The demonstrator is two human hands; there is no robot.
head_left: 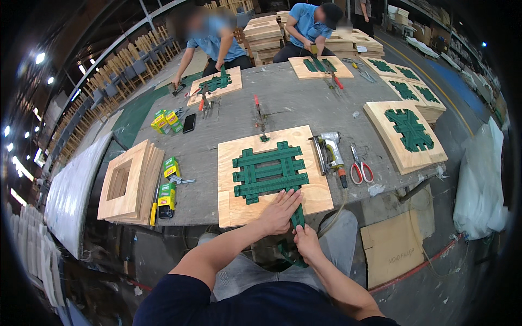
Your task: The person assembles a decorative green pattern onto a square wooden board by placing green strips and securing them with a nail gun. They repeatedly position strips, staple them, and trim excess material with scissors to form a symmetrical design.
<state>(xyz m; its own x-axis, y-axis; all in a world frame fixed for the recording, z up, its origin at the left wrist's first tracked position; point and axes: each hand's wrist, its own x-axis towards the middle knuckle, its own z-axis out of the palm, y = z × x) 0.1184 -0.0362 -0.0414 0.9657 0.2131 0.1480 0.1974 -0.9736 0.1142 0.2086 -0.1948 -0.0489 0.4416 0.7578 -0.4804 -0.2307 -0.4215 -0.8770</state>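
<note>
A square wooden panel lies before me at the near edge of the table. Dark green webbing straps are woven in a lattice across its middle. My left hand lies flat on the lower part of the lattice, fingers stretched out and pressing on the webbing. Closed around a loose green strap below it, my right hand holds the strap at the panel's front edge; its tail hangs over my lap. Right beside the panel lies a pneumatic staple gun, and red-handled scissors are next to it.
Wooden frames are stacked at the left, near yellow-green boxes. A finished webbed panel stack stands right. Across the grey table, two people in blue shirts work on similar panels. An air hose runs off the near edge.
</note>
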